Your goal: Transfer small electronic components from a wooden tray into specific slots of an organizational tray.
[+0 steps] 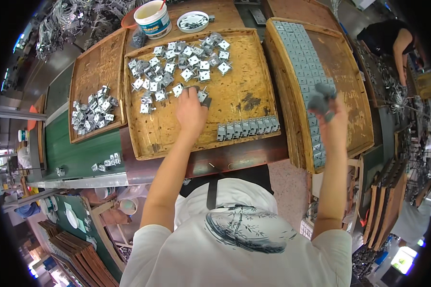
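Note:
My left hand [191, 112] reaches over a shallow wooden tray [225, 107]. Its fingers close on a small silvery metal part [202, 96] at the edge of a loose pile of similar box-shaped metal parts [169, 67]. My right hand [334, 119] is above another wooden tray [357, 112] on the right, over tight rows of grey rectangular pieces [297, 50]. Motion smears its fingers and the dark grey shapes at their tips, so whether it grips a piece is unclear. A neat row of grey metal parts [248, 128] lines the middle tray's near right corner.
A smaller wooden tray [98, 71] with piled metal parts stands left, beside a green conveyor belt [81, 148] carrying several parts. Behind the middle tray are a white bucket [153, 21] and a white dish [193, 22] of small pieces. Another person [390, 40] works at far right.

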Demonstrator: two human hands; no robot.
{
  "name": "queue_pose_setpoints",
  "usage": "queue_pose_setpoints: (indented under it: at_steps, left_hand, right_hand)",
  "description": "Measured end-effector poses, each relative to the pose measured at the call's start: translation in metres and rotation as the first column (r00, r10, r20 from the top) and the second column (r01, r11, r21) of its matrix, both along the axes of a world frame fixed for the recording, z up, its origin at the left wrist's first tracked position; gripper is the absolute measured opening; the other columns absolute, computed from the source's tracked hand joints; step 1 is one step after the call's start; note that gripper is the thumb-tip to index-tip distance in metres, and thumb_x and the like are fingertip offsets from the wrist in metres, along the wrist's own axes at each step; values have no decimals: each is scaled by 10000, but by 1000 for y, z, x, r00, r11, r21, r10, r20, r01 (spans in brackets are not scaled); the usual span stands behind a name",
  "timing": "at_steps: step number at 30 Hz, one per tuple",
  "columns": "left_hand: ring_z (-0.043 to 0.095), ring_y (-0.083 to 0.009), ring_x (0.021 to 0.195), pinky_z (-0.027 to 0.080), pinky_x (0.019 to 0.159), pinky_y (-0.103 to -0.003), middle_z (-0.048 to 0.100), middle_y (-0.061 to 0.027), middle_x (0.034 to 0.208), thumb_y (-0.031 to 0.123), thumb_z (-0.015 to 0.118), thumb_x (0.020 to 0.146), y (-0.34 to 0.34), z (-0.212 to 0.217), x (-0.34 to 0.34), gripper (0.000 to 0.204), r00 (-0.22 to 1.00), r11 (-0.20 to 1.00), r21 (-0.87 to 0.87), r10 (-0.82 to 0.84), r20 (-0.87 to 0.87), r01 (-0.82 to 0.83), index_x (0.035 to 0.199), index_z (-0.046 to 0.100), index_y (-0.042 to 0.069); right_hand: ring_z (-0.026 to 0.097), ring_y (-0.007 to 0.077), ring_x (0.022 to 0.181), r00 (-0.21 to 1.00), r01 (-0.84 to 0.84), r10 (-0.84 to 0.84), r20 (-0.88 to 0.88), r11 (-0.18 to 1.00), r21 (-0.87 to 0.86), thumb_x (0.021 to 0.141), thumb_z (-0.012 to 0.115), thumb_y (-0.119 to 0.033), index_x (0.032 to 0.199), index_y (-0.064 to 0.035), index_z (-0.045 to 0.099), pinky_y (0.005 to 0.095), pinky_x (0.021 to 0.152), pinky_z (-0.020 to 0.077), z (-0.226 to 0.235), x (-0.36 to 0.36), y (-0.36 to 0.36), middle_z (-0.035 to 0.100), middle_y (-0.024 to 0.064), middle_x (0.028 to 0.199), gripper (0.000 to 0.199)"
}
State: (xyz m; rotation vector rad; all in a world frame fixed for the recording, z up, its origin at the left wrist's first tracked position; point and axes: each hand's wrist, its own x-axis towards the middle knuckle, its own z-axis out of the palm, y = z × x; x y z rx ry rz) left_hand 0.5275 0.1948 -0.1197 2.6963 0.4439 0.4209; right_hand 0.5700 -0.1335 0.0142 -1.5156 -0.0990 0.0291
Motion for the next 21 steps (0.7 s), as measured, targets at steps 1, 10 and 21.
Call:
queue_pose_setpoints:
  at_steps: [1, 10, 21]
  left_hand:
    - [570, -359, 969, 476, 814, -460, 550, -131, 1076, 193, 758, 752, -5, 1, -3, 373, 1000, 1000, -3, 3, 1, -3, 1044, 559, 73]
    - [552, -371, 1037, 479, 844, -474, 535, -140, 1135, 162, 717, 764, -19, -4, 10, 317, 975, 946, -236, 216, -60, -224, 1051, 591, 115]
    - [579, -291, 877, 493, 767, -376, 564, -117, 960, -38, 685, 738, -26, 24, -14, 353, 984, 796, -591, -31, 176, 131, 1026, 507, 62]
  right_hand:
    - [653, 158, 868, 1000, -22, 22, 0, 1000, 6, 903, 652, -46, 1219, 14, 584, 294, 735, 562, -7, -14, 8, 668, 86, 1033, 328]
    - [632, 145, 729, 984, -128, 131, -118, 991, 33, 902, 665, -34, 1181, 22, 607, 293, 639, 546, -43, -68, 73, 663, 73, 935, 290]
    - [658, 156, 780, 967, -116, 149, -209, 980, 162, 875, 685, -6, 1161, 13, 606, 321, 688, 595, -44, -85, 73, 666, 73, 953, 298]
